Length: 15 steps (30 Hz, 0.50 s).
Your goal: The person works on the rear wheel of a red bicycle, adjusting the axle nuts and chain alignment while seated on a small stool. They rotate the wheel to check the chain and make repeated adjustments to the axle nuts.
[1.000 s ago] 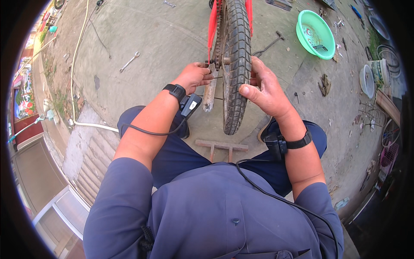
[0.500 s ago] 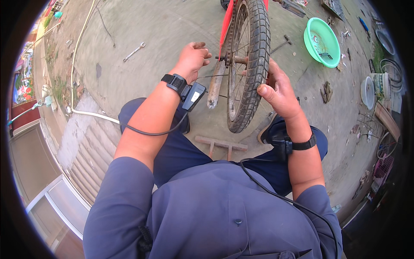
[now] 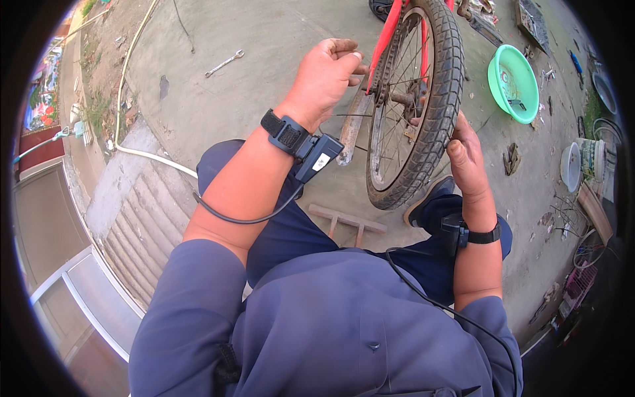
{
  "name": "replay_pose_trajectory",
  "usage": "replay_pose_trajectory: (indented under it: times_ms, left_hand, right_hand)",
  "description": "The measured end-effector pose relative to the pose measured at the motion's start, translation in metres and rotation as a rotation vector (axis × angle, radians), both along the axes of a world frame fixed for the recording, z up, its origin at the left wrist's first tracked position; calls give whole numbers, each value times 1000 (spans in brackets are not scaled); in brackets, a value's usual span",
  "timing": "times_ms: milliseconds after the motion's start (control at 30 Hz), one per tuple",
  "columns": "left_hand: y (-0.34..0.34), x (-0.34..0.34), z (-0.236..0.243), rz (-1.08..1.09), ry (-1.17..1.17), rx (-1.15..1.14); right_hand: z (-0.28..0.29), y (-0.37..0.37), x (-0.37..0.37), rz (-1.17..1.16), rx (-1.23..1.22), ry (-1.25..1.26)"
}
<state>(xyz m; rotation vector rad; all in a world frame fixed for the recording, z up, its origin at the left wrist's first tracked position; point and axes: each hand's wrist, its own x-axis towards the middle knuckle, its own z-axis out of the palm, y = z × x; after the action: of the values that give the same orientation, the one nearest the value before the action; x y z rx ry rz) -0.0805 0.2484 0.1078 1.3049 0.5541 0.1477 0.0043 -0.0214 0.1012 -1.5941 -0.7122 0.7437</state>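
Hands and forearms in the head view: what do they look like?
The left hand and right hand are gloveless. Each forearm wears a black strap with a dark box; the left box has a white label and a black cable. The sleeves are short and blue-grey.

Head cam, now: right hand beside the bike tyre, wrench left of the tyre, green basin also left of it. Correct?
Not quite: the head view shows the green basin to the right of the tyre, not the left. The right hand is beside the tyre and the wrench lies left of it, as you say.
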Motion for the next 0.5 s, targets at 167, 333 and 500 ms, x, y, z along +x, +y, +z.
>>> replay_pose_trajectory:
  times_ms: [167,333,500]
  left_hand:
    - [-17,-1,0,-159,-21,77]
    - [-24,0,-7,-141,-40,249]
    - [-36,-5,-12,-195,-71,220]
  right_hand:
    - [-1,-6,1,-44,-8,-24]
    - [-11,-19,5,-113,-20,-25]
    - [-11,-28,12,-138,-20,-28]
